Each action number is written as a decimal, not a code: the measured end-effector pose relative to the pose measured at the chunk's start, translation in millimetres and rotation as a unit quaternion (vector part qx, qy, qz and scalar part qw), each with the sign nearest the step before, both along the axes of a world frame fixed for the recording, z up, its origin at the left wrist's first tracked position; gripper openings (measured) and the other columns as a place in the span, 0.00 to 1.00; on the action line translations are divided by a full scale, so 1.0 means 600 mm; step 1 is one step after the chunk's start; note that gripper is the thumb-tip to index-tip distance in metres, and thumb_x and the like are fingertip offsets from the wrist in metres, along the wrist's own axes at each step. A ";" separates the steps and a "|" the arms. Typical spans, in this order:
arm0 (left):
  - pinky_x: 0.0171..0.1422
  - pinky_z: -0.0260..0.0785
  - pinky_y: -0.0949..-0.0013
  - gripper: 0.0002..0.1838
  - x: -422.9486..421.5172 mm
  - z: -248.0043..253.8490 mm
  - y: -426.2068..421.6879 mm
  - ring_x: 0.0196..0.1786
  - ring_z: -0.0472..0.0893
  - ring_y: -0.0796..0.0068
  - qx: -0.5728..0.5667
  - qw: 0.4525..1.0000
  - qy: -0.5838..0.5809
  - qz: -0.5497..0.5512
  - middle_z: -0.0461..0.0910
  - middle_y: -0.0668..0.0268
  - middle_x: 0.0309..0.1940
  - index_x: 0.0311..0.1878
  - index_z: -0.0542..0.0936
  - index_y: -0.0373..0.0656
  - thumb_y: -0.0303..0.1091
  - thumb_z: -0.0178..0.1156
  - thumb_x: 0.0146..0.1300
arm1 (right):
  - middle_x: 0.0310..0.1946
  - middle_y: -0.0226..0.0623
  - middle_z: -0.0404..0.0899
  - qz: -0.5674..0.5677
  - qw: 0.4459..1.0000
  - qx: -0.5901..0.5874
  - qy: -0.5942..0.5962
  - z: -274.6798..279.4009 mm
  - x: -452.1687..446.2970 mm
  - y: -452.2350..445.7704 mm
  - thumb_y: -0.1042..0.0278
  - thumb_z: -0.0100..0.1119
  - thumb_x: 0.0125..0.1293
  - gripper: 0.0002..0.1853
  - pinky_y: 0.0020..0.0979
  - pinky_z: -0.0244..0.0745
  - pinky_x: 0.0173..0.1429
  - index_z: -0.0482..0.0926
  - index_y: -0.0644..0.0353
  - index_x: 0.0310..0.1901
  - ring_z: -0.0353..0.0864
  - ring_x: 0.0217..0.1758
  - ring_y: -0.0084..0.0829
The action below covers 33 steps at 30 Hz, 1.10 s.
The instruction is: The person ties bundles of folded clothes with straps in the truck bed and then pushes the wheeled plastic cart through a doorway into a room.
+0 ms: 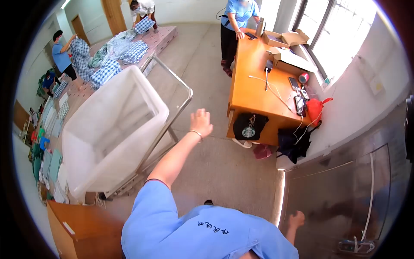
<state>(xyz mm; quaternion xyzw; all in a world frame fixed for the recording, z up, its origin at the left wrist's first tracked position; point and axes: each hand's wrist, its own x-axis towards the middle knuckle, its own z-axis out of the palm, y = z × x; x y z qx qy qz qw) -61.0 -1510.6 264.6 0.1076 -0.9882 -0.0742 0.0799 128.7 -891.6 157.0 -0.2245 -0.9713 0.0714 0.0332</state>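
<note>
My left hand is stretched out ahead at mid-height, a thin bracelet on its wrist. It holds nothing, and its fingers are loosely bent and slightly apart. The metal frame of a large white cart is nearest to it, on its left, without visible contact. Low at the right, my right hand hangs empty beside a dark shiny metal door, its fingers loosely parted.
An orange desk at the right bears boxes, phones, cables and a red bag. A person stands behind it. Several people handle checked cloth at the back left. A wooden cabinet stands at the lower left.
</note>
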 end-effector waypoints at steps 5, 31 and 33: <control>0.66 0.57 0.50 0.30 -0.096 -0.029 -0.162 0.66 0.63 0.56 0.011 0.986 0.009 0.165 0.65 0.51 0.60 0.57 0.68 0.36 0.42 0.63 0.54 | 0.48 0.36 0.77 0.183 0.983 -0.026 -0.019 -0.028 -0.148 -0.174 0.67 0.61 0.49 0.14 0.46 0.57 0.63 0.80 0.53 0.40 0.68 0.60 0.39; 0.51 0.71 0.49 0.26 -0.524 -0.158 -0.603 0.47 0.78 0.44 0.154 0.950 -0.120 0.243 0.77 0.44 0.45 0.54 0.60 0.36 0.40 0.59 0.62 | 0.58 0.45 0.69 0.602 0.799 0.007 -0.010 0.001 -0.885 -0.929 0.63 0.56 0.54 0.14 0.53 0.47 0.70 0.80 0.57 0.42 0.58 0.69 0.41; 0.52 0.71 0.51 0.26 -0.570 -0.160 -0.661 0.47 0.79 0.44 0.146 0.951 -0.126 0.243 0.78 0.41 0.44 0.54 0.61 0.33 0.39 0.59 0.61 | 0.58 0.43 0.70 0.587 0.809 0.019 -0.036 0.001 -0.893 -0.942 0.62 0.55 0.54 0.13 0.53 0.45 0.70 0.80 0.57 0.40 0.58 0.70 0.39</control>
